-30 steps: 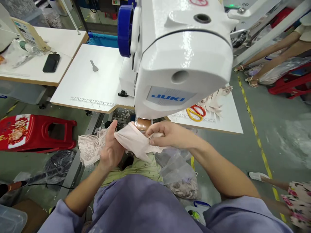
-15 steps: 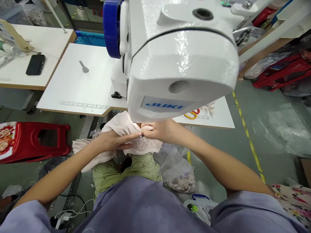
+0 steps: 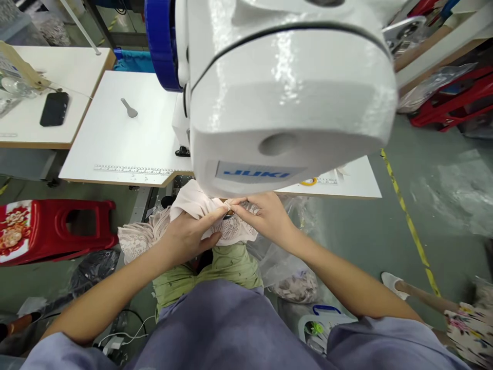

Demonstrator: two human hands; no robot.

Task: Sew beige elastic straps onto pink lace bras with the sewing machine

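A pale pink lace garment piece [image 3: 192, 205] lies bunched under the head of a white JUKI sewing machine [image 3: 285, 97]. My left hand [image 3: 188, 234] presses down on the fabric, fingers pinched toward its edge. My right hand [image 3: 265, 216] meets it from the right, thumb and forefinger pinching the same edge just below the machine head. The needle area is hidden by the machine. More lace [image 3: 134, 239] hangs off to the left of my left hand.
The white sewing table [image 3: 115, 133] carries a small grey tool [image 3: 129, 107] and a printed ruler. A black phone [image 3: 54, 109] lies on the neighbouring table. A red stool [image 3: 57, 228] stands on the left floor. A clear bag of scraps [image 3: 292, 277] sits by my right knee. Another person's foot [image 3: 393, 280] shows at the right.
My hands moved up from my lap and brought the fabric under the machine head. The left hand turned from palm-up to pressing down, and both now pinch the fabric edge together.
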